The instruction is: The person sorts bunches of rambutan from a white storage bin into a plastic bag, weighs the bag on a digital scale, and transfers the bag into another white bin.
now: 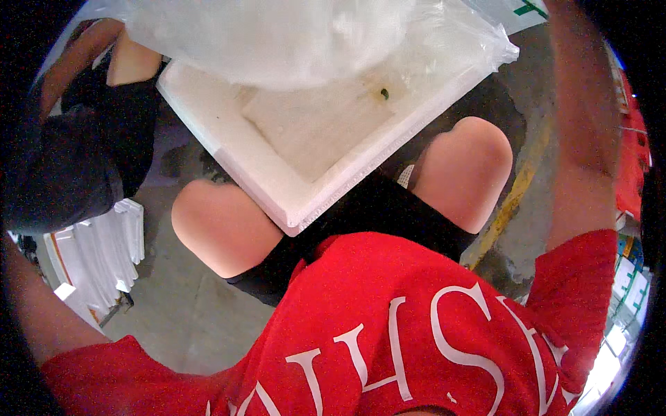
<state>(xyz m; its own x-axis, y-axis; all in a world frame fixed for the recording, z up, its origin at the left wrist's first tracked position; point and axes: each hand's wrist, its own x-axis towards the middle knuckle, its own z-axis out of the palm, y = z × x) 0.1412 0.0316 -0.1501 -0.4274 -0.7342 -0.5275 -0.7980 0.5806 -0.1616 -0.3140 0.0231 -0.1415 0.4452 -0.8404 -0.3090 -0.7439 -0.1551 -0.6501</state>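
A white foam box stands open in front of me, one corner pointing toward my lap between my bare knees. A cloudy, see-through plastic sheet or bag covers its far part and hangs over the far right rim. Inside, on the damp bottom, lies a small dark green scrap. My right arm reaches up along the right side and leaves at the top edge. At the left rim my left forearm runs out of the picture. Neither hand shows, so what they touch is hidden.
At the left sits another person in dark clothes, one bare arm bent. White foam panels or lids stand stacked behind, on the grey floor. A yellow line crosses the floor at right, with red and white-green boxes beyond.
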